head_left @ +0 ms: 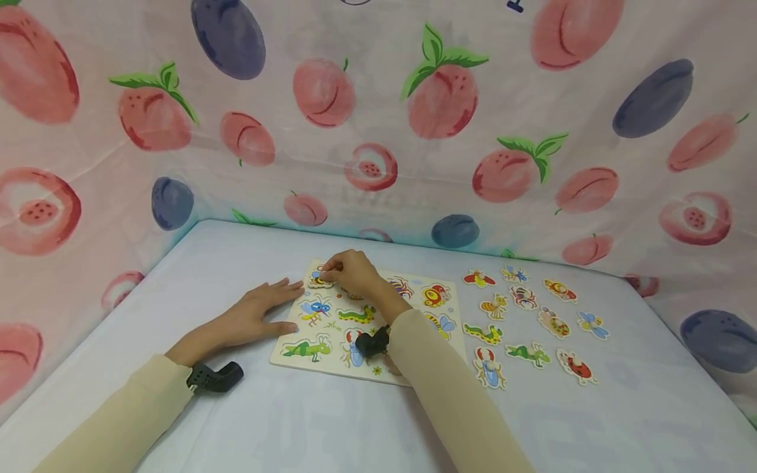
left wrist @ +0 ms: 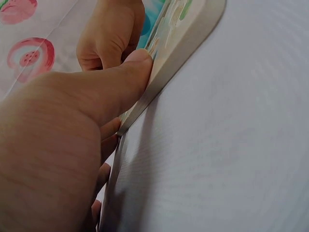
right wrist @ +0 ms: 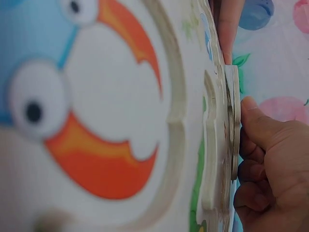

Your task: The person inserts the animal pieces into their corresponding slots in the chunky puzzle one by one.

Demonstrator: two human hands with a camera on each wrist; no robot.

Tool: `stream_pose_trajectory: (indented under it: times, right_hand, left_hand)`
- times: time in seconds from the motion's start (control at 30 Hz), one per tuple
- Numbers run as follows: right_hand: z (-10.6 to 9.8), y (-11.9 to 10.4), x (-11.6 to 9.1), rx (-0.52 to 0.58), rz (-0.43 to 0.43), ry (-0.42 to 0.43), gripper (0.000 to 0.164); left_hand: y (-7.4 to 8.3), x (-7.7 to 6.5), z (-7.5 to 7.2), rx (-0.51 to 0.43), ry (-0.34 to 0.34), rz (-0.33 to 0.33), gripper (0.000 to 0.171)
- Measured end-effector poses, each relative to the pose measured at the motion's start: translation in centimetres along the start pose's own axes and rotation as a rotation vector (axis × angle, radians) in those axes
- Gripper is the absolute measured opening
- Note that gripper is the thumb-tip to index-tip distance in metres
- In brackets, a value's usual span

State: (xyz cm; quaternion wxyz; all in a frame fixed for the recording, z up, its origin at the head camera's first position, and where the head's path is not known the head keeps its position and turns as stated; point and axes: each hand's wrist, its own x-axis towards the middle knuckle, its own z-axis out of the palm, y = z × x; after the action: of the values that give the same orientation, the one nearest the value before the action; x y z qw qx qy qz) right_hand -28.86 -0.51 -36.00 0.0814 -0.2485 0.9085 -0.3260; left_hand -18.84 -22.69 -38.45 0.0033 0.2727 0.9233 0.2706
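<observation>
A wooden insect puzzle board [head_left: 331,328] lies flat on the table, with printed bug pictures in its recesses. At its far left corner my right hand [head_left: 355,272] pinches a bug puzzle piece [head_left: 320,284], black and yellow where it shows. In the right wrist view this piece [right wrist: 235,121] stands slightly proud of the board, the thumb at its edge. My left hand [head_left: 251,318] rests at the board's left edge with fingers spread. Its thumb [left wrist: 137,60] presses on the rim in the left wrist view. My right forearm hides the board's middle.
Several loose insect pieces lie right of the board, among them a ladybug [head_left: 576,366], a stag beetle [head_left: 489,368], a grasshopper [head_left: 528,355] and a caterpillar [head_left: 483,334]. A fruit-print curtain [head_left: 378,118] hangs behind the white table [head_left: 266,427].
</observation>
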Motion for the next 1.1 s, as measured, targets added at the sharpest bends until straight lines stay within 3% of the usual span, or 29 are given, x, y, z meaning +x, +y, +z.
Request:
stream_pose_trajectory:
  times: [0.4,0.87,1.1]
  right_hand:
    - [0.1,1.2,0.1,0.174,0.037,0.051,0.015]
    - [0.3,1.9,0.1,0.11,0.004,0.023,0.019]
    - [0.7,1.9,0.2,0.116,-0.018,0.049,0.019]
  left_hand:
    - [-0.1,0.1,0.1,0.006,0.0,0.001,0.073]
    - [0.0,0.2,0.2,-0.011,0.0,-0.017,0.073]
    - [0.0,0.0,0.2,-0.004,0.002,-0.02,0.073]
